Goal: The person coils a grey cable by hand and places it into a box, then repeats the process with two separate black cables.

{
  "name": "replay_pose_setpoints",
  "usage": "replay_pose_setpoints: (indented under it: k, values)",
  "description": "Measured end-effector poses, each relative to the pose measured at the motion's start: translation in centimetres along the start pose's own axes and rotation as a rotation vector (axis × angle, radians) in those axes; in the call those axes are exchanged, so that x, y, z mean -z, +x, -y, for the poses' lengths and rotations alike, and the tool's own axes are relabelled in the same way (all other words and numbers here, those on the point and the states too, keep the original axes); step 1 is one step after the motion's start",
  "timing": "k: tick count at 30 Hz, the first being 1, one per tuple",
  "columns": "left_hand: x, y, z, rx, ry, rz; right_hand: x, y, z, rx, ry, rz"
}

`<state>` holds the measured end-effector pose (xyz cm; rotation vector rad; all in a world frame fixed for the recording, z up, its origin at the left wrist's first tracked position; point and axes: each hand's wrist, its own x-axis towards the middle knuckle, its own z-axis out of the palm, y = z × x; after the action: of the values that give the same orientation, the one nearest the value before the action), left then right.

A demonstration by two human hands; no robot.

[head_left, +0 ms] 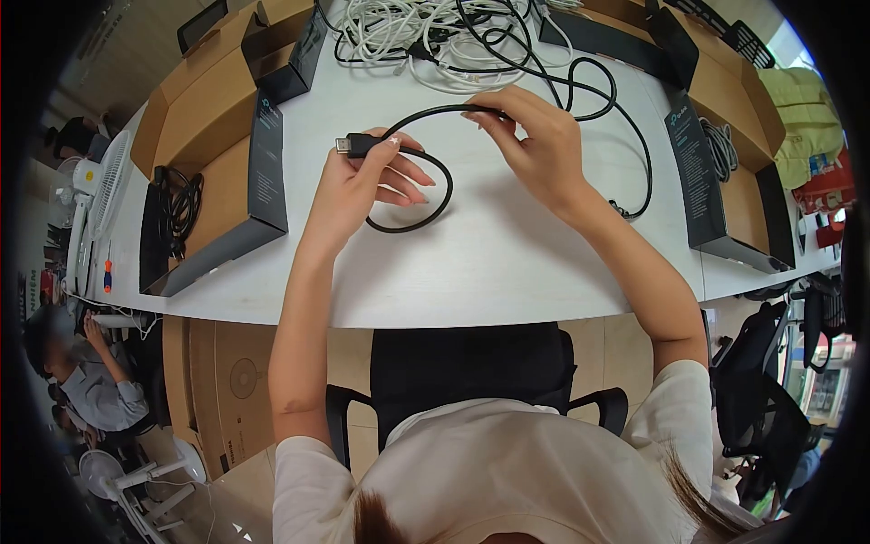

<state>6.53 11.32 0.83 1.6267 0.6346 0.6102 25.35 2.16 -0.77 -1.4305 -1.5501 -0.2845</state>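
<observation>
A black HDMI cable (450, 188) is held between my two hands above the white table. My left hand (367, 181) grips it just behind its plug (356, 145), thumb pressed on top and the other fingers loosely spread. From there the cable makes one loop below the fingers and runs up to my right hand (535, 140), which pinches it between thumb and fingertips. Beyond the right hand the rest of the black cable (645, 150) curves over the table at the right. Its far part leads toward the pile and I cannot trace it fully.
A tangled pile of white and black cables (399, 32) lies at the table's back. At the left, an open box (263, 172) holds a coiled black cable (178, 204); at the right, another box (693, 186) holds a grey coil (719, 150). A screwdriver (108, 275) lies far left.
</observation>
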Motion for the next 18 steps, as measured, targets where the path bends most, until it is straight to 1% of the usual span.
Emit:
replay_pose_setpoints:
  k: [2,5,8,9,10,13,16,17,18]
  values:
    - [0.4,0.1,0.0,-0.013,0.007,0.035,0.0,0.0,0.0,-0.012,0.017,-0.004]
    - [0.6,0.1,-0.3,0.065,0.064,-0.022,-0.2,0.0,-0.1,0.001,0.019,-0.041]
    - [1.1,-0.2,-0.8,0.09,0.104,0.027,-0.1,0.0,-0.1,0.023,0.009,-0.051]
    - [1.0,-0.2,-0.6,0.097,0.049,-0.004,-0.1,0.0,-0.1,0.043,-0.01,-0.051]
    - [1.0,-0.2,-0.5,0.104,-0.051,0.035,0.0,-0.1,-0.1,0.062,-0.029,-0.05]
    - [1.6,0.0,0.3,0.14,-0.347,0.132,0.0,-0.2,0.3,0.013,-0.037,0.003]
    - [-0.3,0.0,0.6,0.114,-0.391,-0.1,-0.3,-0.1,0.6,-0.112,0.177,0.055]
    - [-0.9,-0.3,0.6,0.041,-0.356,-0.113,0.1,0.0,0.9,-0.15,0.212,0.099]
    - [-1.5,-0.4,0.4,0.015,-0.411,-0.13,0.4,0.2,1.0,-0.112,0.181,0.125]
